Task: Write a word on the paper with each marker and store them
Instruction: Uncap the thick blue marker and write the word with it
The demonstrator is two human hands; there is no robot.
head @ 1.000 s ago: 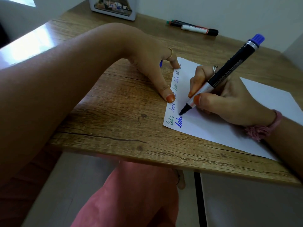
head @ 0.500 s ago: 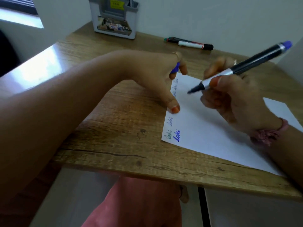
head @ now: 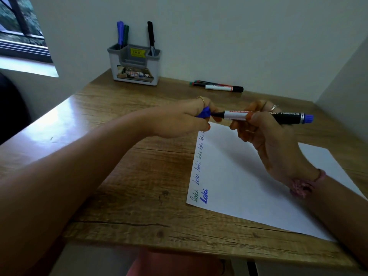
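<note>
Black-barrelled blue marker point(head: 264, 116) lies level above the white paper point(head: 249, 176), grasped in the right hand point(head: 264, 136); the left hand point(head: 187, 120) pinches its blue cap point(head: 203, 113) at the tip.

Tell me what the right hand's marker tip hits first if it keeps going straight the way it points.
Most likely the blue cap held in the left hand. The right hand holds the marker level, tip almost at the cap's mouth, though depth alignment is hard to judge.

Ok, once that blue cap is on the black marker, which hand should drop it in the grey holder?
Probably the right hand: it already grips the black blue-ended marker. The left hand only holds the blue cap, though the grey holder stands left.
</note>
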